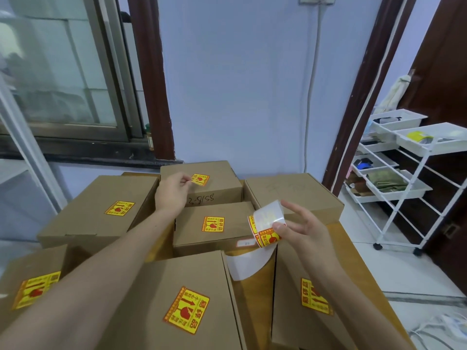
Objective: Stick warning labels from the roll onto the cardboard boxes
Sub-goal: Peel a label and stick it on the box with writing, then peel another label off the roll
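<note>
Several brown cardboard boxes crowd the table. My left hand (174, 189) reaches to the far middle box (222, 180) and pinches the left edge of a yellow-and-red warning label (200, 179) lying on its top. My right hand (300, 227) holds the label roll (265, 224) between thumb and fingers above the table's middle, its empty white backing strip (246, 266) hanging down between the boxes. Labels show on the left box (119, 208), the middle box (213, 224) and the near boxes (187, 310). The far right box (295, 190) shows no label on top.
A white wire rack on wheels (404, 173) with trays of odds and ends stands at the right by a dark doorway. A window (63, 72) and its sill lie behind at the left. Cables (439, 327) lie on the floor at lower right.
</note>
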The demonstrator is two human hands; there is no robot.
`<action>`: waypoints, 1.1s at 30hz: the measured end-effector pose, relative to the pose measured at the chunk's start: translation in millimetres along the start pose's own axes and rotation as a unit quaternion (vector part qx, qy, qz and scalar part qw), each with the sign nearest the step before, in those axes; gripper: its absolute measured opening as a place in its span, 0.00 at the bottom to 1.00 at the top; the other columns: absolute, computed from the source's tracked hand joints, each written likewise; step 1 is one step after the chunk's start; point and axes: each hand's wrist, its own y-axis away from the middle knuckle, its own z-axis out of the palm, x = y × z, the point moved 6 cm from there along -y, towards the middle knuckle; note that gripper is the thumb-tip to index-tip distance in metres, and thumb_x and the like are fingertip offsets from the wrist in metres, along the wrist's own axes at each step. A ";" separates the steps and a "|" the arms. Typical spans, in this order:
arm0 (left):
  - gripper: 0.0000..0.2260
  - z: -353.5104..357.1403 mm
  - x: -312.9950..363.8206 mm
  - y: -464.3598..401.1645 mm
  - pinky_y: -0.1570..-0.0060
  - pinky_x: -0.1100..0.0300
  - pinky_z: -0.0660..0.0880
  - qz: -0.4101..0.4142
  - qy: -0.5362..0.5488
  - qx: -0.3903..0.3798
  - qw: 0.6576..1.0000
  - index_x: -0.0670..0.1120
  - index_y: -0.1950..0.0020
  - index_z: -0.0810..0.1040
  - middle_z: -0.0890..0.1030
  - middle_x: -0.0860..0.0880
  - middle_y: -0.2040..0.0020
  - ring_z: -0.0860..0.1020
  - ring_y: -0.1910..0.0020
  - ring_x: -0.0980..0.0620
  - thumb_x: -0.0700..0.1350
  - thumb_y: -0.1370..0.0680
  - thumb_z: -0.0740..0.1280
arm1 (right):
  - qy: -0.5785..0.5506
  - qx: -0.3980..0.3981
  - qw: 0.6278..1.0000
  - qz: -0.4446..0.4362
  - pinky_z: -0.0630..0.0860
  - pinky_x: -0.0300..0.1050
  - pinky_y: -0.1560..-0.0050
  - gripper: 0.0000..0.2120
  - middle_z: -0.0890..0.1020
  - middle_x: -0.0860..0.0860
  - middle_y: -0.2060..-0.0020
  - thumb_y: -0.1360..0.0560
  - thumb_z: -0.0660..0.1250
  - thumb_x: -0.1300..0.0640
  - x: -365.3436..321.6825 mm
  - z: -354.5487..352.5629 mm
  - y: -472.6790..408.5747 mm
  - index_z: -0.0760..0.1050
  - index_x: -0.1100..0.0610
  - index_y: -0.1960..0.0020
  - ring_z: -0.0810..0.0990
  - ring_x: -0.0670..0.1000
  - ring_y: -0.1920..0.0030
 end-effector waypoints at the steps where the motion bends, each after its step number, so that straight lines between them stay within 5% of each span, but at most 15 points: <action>1: 0.09 1.6 -2.0 -2.1 0.54 0.57 0.75 -0.003 -0.019 0.002 1.000 0.47 0.41 0.80 0.83 0.48 0.45 0.80 0.46 0.48 0.46 0.21 0.67 | -0.006 0.002 1.000 -0.001 0.75 0.24 0.62 0.24 0.87 0.41 0.63 0.25 0.70 0.57 -1.3 -0.3 -1.0 0.69 0.47 0.32 0.85 0.37 0.55; 7: 0.10 5.7 -9.0 -14.4 0.57 0.54 0.79 0.021 -0.106 0.000 0.994 0.49 0.42 0.82 0.84 0.48 0.49 0.81 0.50 0.48 0.49 0.21 0.67 | -0.001 0.001 1.000 -0.018 0.72 0.32 0.53 0.26 0.88 0.44 0.63 0.25 0.70 0.57 -7.5 3.7 -6.2 0.68 0.48 0.29 0.84 0.37 0.54; 11: 0.09 9.4 -10.5 -15.4 0.54 0.52 0.79 0.059 -0.156 -0.028 0.986 0.47 0.48 0.83 0.83 0.47 0.51 0.80 0.52 0.48 0.49 0.20 0.65 | -0.006 -0.002 1.000 -0.015 0.74 0.25 0.60 0.26 0.88 0.45 0.62 0.25 0.69 0.58 -5.4 6.2 -9.2 0.68 0.48 0.29 0.85 0.37 0.55; 17: 0.13 12.8 -7.1 -12.7 0.42 0.49 0.72 0.086 -0.201 -0.054 0.974 0.48 0.41 0.80 0.76 0.47 0.37 0.72 0.38 0.45 0.52 0.19 0.60 | -0.020 -0.005 1.000 -0.006 0.74 0.23 0.63 0.26 0.87 0.41 0.64 0.25 0.69 0.59 -1.1 11.0 -7.3 0.69 0.48 0.29 0.85 0.37 0.56; 20: 0.16 20.2 -5.4 -7.7 0.39 0.48 0.70 0.097 -0.225 -0.105 0.964 0.48 0.40 0.76 0.78 0.47 0.39 0.71 0.36 0.46 0.54 0.18 0.55 | -0.025 -0.005 1.000 -0.005 0.74 0.24 0.62 0.25 0.87 0.40 0.64 0.25 0.69 0.59 -0.9 11.5 -6.3 0.68 0.48 0.30 0.85 0.38 0.56; 23: 0.21 28.6 -10.4 1.0 0.29 0.43 0.61 0.079 -0.235 -0.166 0.954 0.47 0.31 0.69 0.75 0.46 0.33 0.67 0.29 0.45 0.58 0.17 0.51 | -0.035 0.000 0.999 -0.003 0.75 0.25 0.62 0.25 0.87 0.41 0.63 0.25 0.69 0.58 -1.5 10.4 -5.8 0.68 0.48 0.30 0.85 0.39 0.56; 28: 0.29 28.2 -12.2 4.5 0.25 0.41 0.42 0.092 -0.269 -0.236 0.929 0.51 0.20 0.55 0.55 0.50 0.20 0.48 0.21 0.45 0.63 0.18 0.44 | -0.043 0.003 0.999 0.000 0.74 0.24 0.62 0.25 0.88 0.44 0.62 0.24 0.69 0.58 -6.6 11.3 -2.3 0.68 0.48 0.30 0.85 0.38 0.56; 33: 0.24 -9.8 76.5 39.9 0.27 0.53 0.53 0.227 -0.105 -0.156 0.956 0.50 0.26 0.67 0.67 0.51 0.25 0.59 0.25 0.52 0.58 0.17 0.48 | -0.038 0.018 0.999 0.014 0.75 0.25 0.64 0.24 0.87 0.52 0.55 0.24 0.70 0.59 -11.5 9.5 1.5 0.69 0.51 0.30 0.85 0.37 0.59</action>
